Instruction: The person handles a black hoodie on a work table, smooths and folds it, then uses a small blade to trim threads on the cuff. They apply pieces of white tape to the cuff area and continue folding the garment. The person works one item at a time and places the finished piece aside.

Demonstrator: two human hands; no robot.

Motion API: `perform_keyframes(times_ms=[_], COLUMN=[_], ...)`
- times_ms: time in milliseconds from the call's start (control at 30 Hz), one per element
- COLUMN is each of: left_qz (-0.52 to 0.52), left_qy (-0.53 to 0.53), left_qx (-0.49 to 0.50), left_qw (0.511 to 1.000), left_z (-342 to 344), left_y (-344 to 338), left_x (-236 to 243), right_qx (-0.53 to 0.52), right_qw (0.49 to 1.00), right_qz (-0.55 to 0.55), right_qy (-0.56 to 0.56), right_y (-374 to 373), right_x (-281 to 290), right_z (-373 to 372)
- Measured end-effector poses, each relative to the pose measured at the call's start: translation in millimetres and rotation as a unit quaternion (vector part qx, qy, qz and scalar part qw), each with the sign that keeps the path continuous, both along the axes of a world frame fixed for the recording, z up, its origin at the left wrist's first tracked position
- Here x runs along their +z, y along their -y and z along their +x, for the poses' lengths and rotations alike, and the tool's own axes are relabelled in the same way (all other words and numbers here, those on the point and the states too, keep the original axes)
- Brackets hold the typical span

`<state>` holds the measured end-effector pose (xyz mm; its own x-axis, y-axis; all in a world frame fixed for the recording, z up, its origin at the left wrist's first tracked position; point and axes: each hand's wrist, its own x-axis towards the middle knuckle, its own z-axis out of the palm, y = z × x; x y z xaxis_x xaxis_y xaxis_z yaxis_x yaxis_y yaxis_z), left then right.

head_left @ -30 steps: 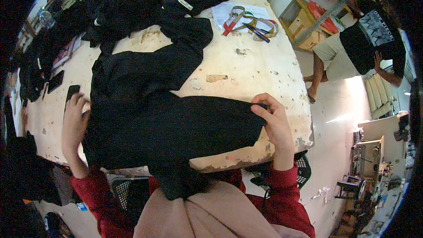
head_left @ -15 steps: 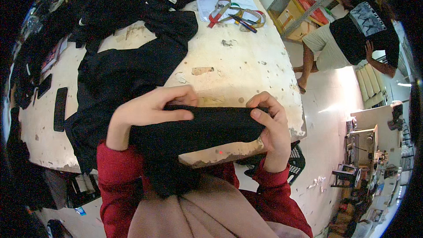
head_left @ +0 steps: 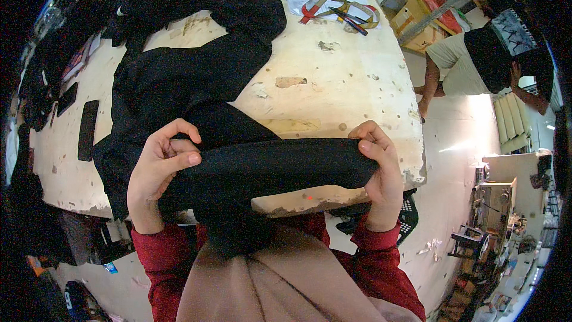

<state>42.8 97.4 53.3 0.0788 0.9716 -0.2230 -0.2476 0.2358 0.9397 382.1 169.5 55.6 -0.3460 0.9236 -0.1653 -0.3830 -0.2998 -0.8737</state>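
Observation:
A black garment (head_left: pixel 286 163) is stretched level between my two hands, its folded upper edge running nearly straight. My left hand (head_left: pixel 159 170) has thumb and bent fingers closed around the left end of that edge. At the other end, my right hand (head_left: pixel 383 164) pinches the corner between thumb and forefinger. Part of the cloth hangs down over my lap and the table's front edge. More black cloth (head_left: pixel 190 77) lies on the table just beyond my left hand; whether it joins the held piece I cannot tell.
The worn pale table (head_left: pixel 333 89) carries a tape measure (head_left: pixel 319 3), a pen (head_left: pixel 348 21) and paper at the far right. A dark phone-like slab (head_left: pixel 88 131) lies at left. A person (head_left: pixel 476 53) is beyond the right edge, near shelves. A black crate (head_left: pixel 408 217) sits below the table.
My left hand has slid leftward along the cloth's edge, so a longer stretch shows between the hands. My right hand keeps its pinch. The whole view has shifted slightly.

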Motion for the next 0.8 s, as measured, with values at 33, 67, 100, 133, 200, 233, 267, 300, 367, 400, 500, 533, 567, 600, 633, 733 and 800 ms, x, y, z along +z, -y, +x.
perform_keyframes(times_ms=[33, 67, 100, 133, 200, 233, 267, 300, 367, 400, 500, 533, 567, 600, 633, 733, 800], left_qz=[-0.001, -0.001, -0.002, -0.004, -0.005, -0.005, -0.005, -0.003, 0.001, 0.005, 0.055, 0.096, 0.134, 0.182, 0.229, 0.325, 0.243], left_qy=[0.011, 0.021, 0.023, 0.024, 0.026, 0.026, 0.026, 0.028, 0.034, 0.022, -0.133, -0.263, -0.388, -0.444, -0.497, -0.393, -0.273], left_qx=[0.006, 0.012, 0.015, 0.017, 0.024, 0.028, 0.031, 0.032, 0.034, 0.020, -0.030, -0.052, -0.073, -0.062, -0.048, -0.106, -0.174], left_qw=[1.000, 1.000, 1.000, 1.000, 0.999, 0.999, 0.999, 0.999, 0.999, 1.000, 0.989, 0.959, 0.909, 0.875, 0.835, 0.854, 0.914], left_z=[0.6, 0.5, -0.7, -3.1, -4.8, -4.5, -4.1, -4.4, -5.0, -5.9, -5.2, 2.1, 11.2, 22.9, 36.6, 72.3, 77.0], left_y=[0.9, 1.8, 2.0, 2.1, 2.0, 1.8, 1.3, 1.3, 1.1, 1.7, 1.4, -0.6, -3.5, -8.1, -14.1, -32.6, -39.8], left_x=[0.2, 0.2, -1.2, -3.3, -5.2, -5.0, -5.5, -6.4, -8.9, -9.6, -9.7, -7.1, -4.8, -3.6, -2.8, 2.0, 0.9], right_qx=[0.000, 0.007, 0.013, 0.018, 0.025, 0.027, 0.029, 0.032, 0.036, 0.040, 0.033, 0.028, 0.040, 0.054, 0.069, 0.106, 0.088], right_qw=[1.000, 1.000, 1.000, 0.999, 0.999, 0.999, 0.999, 0.999, 0.998, 0.998, 0.999, 0.999, 0.996, 0.993, 0.989, 0.985, 0.990], right_qz=[-0.002, -0.010, -0.017, -0.024, -0.028, -0.030, -0.026, -0.022, -0.018, -0.017, 0.023, 0.043, 0.064, 0.085, 0.106, 0.105, 0.087], right_qy=[-0.004, -0.013, -0.021, -0.028, -0.033, -0.035, -0.036, -0.038, -0.042, -0.046, -0.005, 0.017, 0.038, 0.057, 0.075, 0.085, 0.063], right_y=[0.3, 0.2, -0.4, -0.9, -0.8, -0.6, -0.5, -0.2, 0.7, 1.2, 3.3, 4.0, 5.1, 6.5, 7.7, 11.9, 16.7], right_x=[0.2, -0.4, -0.6, -0.8, -0.2, 0.4, 0.4, -0.4, -0.8, -0.4, 3.0, 4.4, 4.9, 5.0, 5.4, 12.6, 15.9], right_z=[-0.5, -0.7, -0.3, -0.1, -2.5, -3.0, -2.6, -3.1, -3.4, -4.1, -8.3, -10.9, -13.9, -18.1, -22.2, -32.5, -34.7])
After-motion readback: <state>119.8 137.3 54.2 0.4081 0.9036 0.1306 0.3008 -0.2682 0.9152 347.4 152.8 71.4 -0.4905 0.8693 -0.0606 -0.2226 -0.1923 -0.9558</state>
